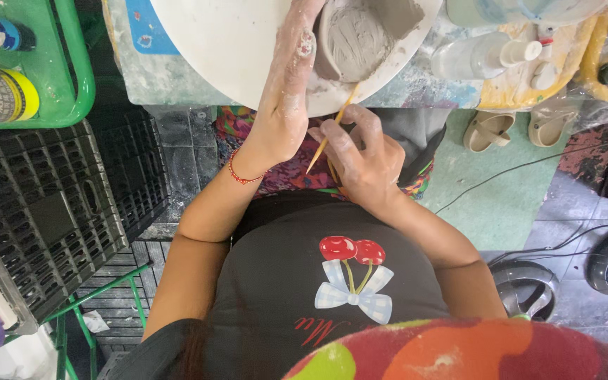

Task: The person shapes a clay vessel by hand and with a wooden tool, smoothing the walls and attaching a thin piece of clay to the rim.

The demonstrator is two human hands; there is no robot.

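The top edge is cutting off the grey wet-clay pot (360,39) at twelve o'clock, hiding its far rim. The left hand (286,105) is covering part of the pot's near wall. The thin wooden stick's (332,130) tip is vanishing under the round white board (226,49).

Right hand (364,158) pinches wooden stick (333,127); left hand (286,105) steadies clay bowl (360,39).

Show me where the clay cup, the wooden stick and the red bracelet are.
clay cup (360,39), head view, on its grey inner floor.
wooden stick (332,130), head view, on the shaft above the fingers holding it.
red bracelet (242,176), head view, on the band across the wrist.
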